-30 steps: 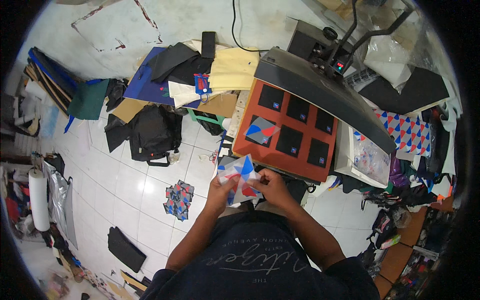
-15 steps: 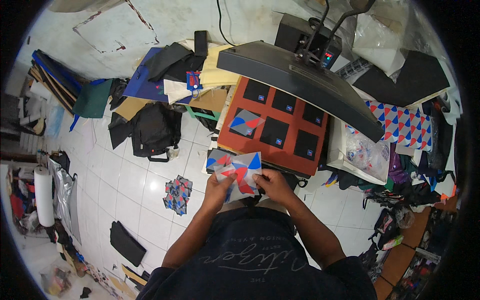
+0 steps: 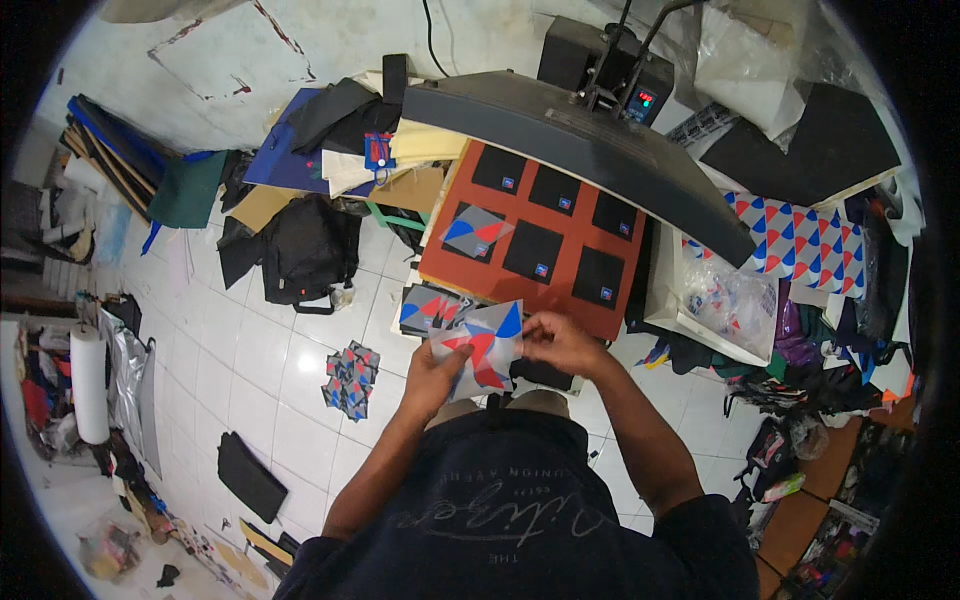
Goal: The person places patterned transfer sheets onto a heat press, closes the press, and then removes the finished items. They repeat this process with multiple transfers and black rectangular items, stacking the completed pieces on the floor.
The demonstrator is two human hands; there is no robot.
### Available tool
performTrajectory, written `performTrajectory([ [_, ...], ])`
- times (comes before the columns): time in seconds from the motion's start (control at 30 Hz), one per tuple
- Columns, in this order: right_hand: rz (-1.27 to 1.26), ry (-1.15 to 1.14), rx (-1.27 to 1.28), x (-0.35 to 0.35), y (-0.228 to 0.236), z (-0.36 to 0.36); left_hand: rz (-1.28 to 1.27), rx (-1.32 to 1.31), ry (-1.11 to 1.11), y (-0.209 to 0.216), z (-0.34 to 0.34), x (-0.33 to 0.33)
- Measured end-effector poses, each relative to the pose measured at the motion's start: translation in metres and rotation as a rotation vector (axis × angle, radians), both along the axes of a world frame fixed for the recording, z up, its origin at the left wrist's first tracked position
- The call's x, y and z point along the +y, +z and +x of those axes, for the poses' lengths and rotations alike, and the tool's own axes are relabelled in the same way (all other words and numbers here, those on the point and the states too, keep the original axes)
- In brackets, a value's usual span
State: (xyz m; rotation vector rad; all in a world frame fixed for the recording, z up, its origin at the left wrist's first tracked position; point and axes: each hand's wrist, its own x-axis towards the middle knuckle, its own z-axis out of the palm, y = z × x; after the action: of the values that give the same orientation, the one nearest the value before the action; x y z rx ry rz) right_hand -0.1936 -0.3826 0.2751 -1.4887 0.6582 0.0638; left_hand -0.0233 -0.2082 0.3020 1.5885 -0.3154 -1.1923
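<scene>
My left hand (image 3: 434, 378) is closed on a translucent transfer sheet (image 3: 486, 350) with red, blue and grey curved shapes, its thumb on top. At the sheet's right edge, the bent fingers of my right hand (image 3: 562, 343) pinch the margin. Beyond both hands lies the heat press's red-brown bed (image 3: 459, 275), with several black fabric squares (image 3: 533, 250) in rows, each with a small blue-and-red mark. One square at the near left is partly covered by another patterned sheet (image 3: 476, 233). More patterned pieces (image 3: 428, 306) lie at the bed's near-left edge, partly behind the held sheet.
The raised dark upper plate (image 3: 570, 150) of the heat press slants over the bed's far side. To the right stand a white box (image 3: 660, 290) with clear plastic and a patterned sheet roll (image 3: 800, 245). On the tiled floor are patterned pieces (image 3: 350, 380) and a black backpack (image 3: 310, 250).
My right hand has shifted slightly right and up along the sheet's edge, its thumb no longer lying over the sheet. My left hand keeps its grip. The whole view has shifted a little.
</scene>
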Motion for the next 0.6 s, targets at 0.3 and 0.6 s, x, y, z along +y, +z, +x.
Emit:
performTrajectory([
  [0.3,0.191,-0.332,0.026,0.034,-0.005,0.002,0.096,-0.015,0.047,-0.010,0.000,0.018],
  [0.6,-0.032,0.088,-0.111,-0.009,0.003,-0.001,0.003,0.142,0.076,-0.011,0.008,0.018],
])
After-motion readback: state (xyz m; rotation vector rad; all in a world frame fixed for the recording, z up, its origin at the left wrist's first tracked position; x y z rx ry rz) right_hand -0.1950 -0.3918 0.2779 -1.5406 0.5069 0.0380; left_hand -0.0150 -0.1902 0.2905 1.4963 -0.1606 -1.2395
